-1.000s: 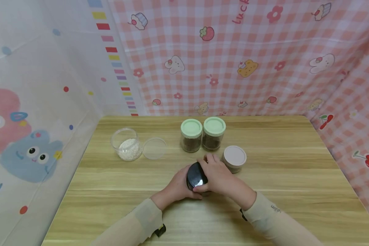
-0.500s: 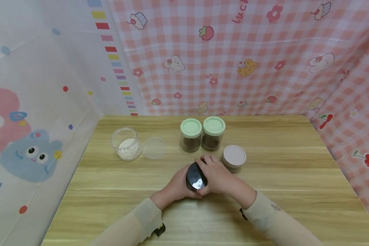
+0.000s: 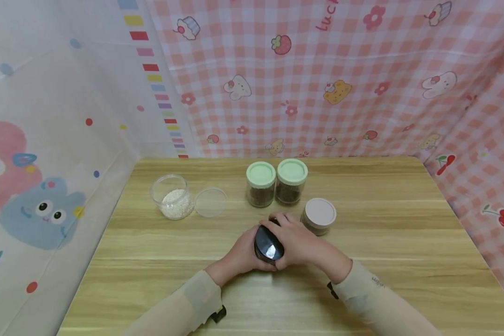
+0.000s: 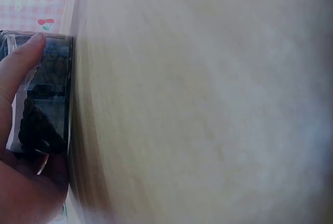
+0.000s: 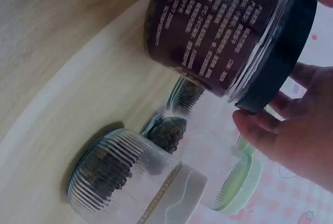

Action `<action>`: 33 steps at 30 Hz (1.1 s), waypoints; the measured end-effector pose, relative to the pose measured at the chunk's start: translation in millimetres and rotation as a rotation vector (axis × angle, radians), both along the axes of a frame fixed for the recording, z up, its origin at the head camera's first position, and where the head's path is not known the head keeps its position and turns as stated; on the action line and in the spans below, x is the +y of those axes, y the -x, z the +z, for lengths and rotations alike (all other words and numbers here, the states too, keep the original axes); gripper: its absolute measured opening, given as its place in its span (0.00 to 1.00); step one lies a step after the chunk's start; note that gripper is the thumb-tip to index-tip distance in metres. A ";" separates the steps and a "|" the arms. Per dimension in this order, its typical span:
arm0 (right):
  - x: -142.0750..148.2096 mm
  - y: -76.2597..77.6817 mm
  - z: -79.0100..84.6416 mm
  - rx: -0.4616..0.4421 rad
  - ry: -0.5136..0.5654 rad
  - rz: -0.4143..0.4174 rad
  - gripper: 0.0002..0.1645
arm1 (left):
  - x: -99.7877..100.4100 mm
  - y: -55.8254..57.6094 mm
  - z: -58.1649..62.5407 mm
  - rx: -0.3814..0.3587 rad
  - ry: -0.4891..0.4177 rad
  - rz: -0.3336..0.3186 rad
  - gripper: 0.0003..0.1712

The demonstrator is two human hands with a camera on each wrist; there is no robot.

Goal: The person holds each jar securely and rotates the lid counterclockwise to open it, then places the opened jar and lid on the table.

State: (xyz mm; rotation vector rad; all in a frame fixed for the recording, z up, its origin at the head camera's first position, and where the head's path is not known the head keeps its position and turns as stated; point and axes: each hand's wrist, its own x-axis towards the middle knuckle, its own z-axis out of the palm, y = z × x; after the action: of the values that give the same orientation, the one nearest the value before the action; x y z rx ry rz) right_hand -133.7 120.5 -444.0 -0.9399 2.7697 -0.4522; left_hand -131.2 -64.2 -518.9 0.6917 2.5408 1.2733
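Observation:
A clear jar with a dark printed label (image 5: 208,31) and dark contents stands upright on the table near the middle. My left hand (image 3: 242,252) holds its body from the left; the left wrist view shows the thumb along the jar's side. On top is a black lid (image 3: 269,243), and my right hand (image 3: 300,242) grips its rim with thumb and curled fingers. In the right wrist view the lid still sits on the jar. Just right of that hand stands a ribbed glass jar with a pale lid (image 3: 320,212), holding dark beans.
Two ribbed jars with green lids, a left one (image 3: 261,175) and a right one (image 3: 292,171), stand behind the hands. At the left is an uncovered clear tub (image 3: 170,191) of white grains, with a clear round lid (image 3: 211,202) lying beside it. Patterned cloth hangs behind the wooden table.
My right hand has turned on the black lid, its thumb sliding along the front rim towards me and its fingers reaching further left over the back. My left hand has stayed in place.

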 end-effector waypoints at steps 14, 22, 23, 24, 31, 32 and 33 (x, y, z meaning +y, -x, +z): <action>1.6 0.6 1.3 0.021 -0.004 0.051 0.60 | -0.2 -0.1 -1.3 -0.001 -0.008 0.000 0.63; -4.1 0.6 1.9 -0.003 -0.031 -0.031 0.61 | 0.3 0.1 -2.2 -0.003 -0.004 0.006 0.62; -3.8 1.4 2.2 -0.005 -0.027 -0.003 0.60 | 0.5 -0.3 -1.9 -0.009 -0.003 0.004 0.63; -3.0 1.7 3.6 -0.009 -0.017 0.024 0.60 | 0.5 -0.6 -1.7 -0.012 -0.006 0.001 0.63; 0.5 -2.5 8.0 -0.018 -0.013 -0.051 0.64 | -0.1 0.1 -2.3 0.013 -0.005 0.013 0.62; -0.1 -2.6 7.1 -0.011 -0.018 -0.069 0.64 | -0.2 0.1 -2.1 0.018 -0.004 0.016 0.62; -0.8 -2.2 6.5 -0.003 -0.025 -0.074 0.63 | -0.1 0.0 -1.7 0.014 -0.006 0.015 0.63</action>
State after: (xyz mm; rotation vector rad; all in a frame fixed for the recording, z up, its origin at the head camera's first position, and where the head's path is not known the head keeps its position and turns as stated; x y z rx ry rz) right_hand -131.5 119.7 -437.5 -0.8326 2.8083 -0.4293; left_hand -131.2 -64.3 -520.6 0.6870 2.5593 1.2853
